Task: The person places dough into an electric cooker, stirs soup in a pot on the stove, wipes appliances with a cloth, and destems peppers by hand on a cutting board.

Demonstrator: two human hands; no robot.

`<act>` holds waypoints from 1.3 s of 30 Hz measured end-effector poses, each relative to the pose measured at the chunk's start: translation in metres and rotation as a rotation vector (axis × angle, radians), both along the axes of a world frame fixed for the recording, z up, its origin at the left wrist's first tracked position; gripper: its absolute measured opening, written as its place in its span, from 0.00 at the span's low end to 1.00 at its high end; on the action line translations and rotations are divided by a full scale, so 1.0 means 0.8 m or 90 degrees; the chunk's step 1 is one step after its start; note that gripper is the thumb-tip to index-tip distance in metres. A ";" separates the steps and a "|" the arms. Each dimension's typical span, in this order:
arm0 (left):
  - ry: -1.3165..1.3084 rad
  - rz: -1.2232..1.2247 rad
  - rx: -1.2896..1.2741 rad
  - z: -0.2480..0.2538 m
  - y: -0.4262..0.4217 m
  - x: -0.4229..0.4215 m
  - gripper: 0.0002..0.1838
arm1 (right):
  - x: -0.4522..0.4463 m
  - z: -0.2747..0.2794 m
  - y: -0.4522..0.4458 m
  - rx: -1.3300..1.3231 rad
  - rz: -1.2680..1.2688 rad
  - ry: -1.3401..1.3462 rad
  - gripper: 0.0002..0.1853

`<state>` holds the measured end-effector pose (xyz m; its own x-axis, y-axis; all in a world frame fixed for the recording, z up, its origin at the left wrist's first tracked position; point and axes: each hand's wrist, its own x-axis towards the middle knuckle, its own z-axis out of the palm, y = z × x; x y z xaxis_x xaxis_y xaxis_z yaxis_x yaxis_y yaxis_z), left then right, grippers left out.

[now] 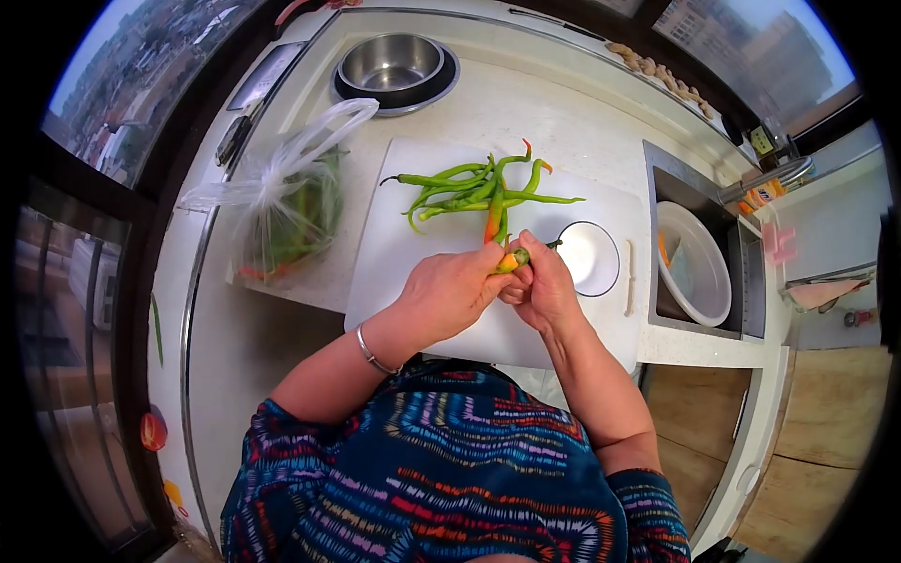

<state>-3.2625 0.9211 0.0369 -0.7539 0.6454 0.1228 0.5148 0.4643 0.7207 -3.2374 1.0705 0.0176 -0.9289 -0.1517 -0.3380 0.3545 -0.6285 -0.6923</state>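
Both of my hands meet over the near part of a white cutting board (394, 235). My left hand (455, 289) is closed round a green and orange pepper (508, 264). Against the same pepper, at its stem end, my right hand (544, 286) has its fingers pinched. Just beyond them lies a pile of long green peppers (460, 192), some with red or orange parts. A white bowl (589, 258) with a dark rim stands on the board to the right of my hands.
A tied clear plastic bag (291, 211) of peppers stands at the left. Behind it is a steel bowl (390, 64) on a dark base. The sink (668, 178) at the right holds a white basin (718, 281) under a faucet (784, 174).
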 end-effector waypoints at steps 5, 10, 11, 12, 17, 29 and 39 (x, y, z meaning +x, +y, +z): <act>-0.041 0.019 0.013 0.010 -0.007 -0.001 0.08 | -0.006 -0.011 0.011 -0.256 0.071 0.034 0.23; -0.058 0.077 0.189 -0.002 -0.032 -0.025 0.07 | -0.006 -0.004 0.038 -0.146 0.052 0.107 0.20; -0.058 0.106 0.248 -0.001 -0.038 -0.028 0.07 | -0.002 -0.004 0.039 -0.125 0.019 0.087 0.15; -0.061 0.106 0.247 -0.001 -0.044 -0.028 0.07 | 0.001 -0.002 0.037 -0.125 0.017 0.084 0.15; -0.267 0.194 0.318 -0.004 -0.060 -0.030 0.01 | 0.004 -0.028 0.031 0.186 -0.010 -0.087 0.06; -0.188 0.275 0.351 0.035 -0.073 -0.027 0.05 | -0.037 -0.061 0.012 1.125 0.015 0.340 0.07; -0.010 0.158 0.258 0.018 0.004 -0.025 0.11 | -0.020 0.052 0.014 0.401 -0.122 0.122 0.07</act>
<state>-3.2821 0.9240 0.0514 -0.8834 0.3474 0.3145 0.4109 0.2516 0.8763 -3.2534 1.0817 0.0588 -0.9719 0.1928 -0.1354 0.1127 -0.1243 -0.9858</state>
